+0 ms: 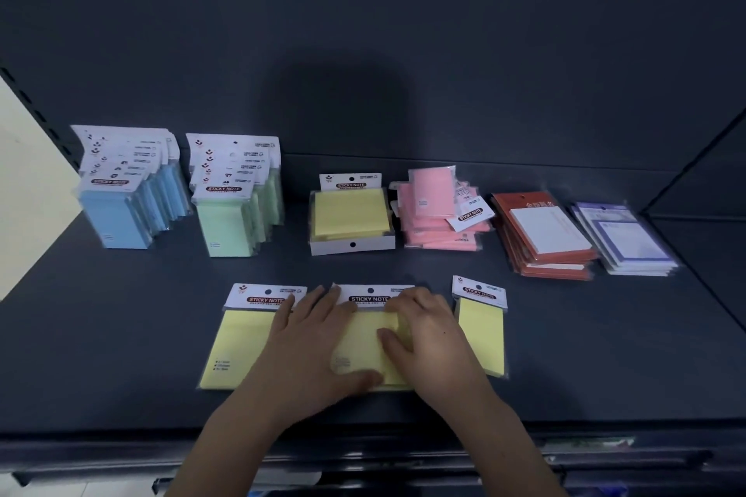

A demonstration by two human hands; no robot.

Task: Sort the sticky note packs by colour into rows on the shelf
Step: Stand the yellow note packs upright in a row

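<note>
I see both hands down on the middle yellow pack [363, 351], a flat square pad in clear glossy film with a white card header, lying at the front of the shelf [605, 355]. My left hand [311, 339] is spread wide and flat across its left edge, with the thumb along the near edge. The right hand [428, 339] lies over the right side with bent fingers at the header and the thumb on the pad's face. I can't tell whether it grips or only presses.

A second yellow pack [238, 343] lies just to the left and a narrower one [482, 335] to the right. Behind, from the left, come upright blue packs [117, 214], upright green packs [226, 226], a yellow stack [349, 214], a loose pink pile [436, 214], red-backed white pads [545, 234] and purple-bordered pads [629, 242].

The shelf is dark, matt metal with a plain dark back panel [403, 12]. A slotted upright and a pale wall show at the far left.

The small print on the headers is too blurred to read, and the hands hide most of the middle pack.
</note>
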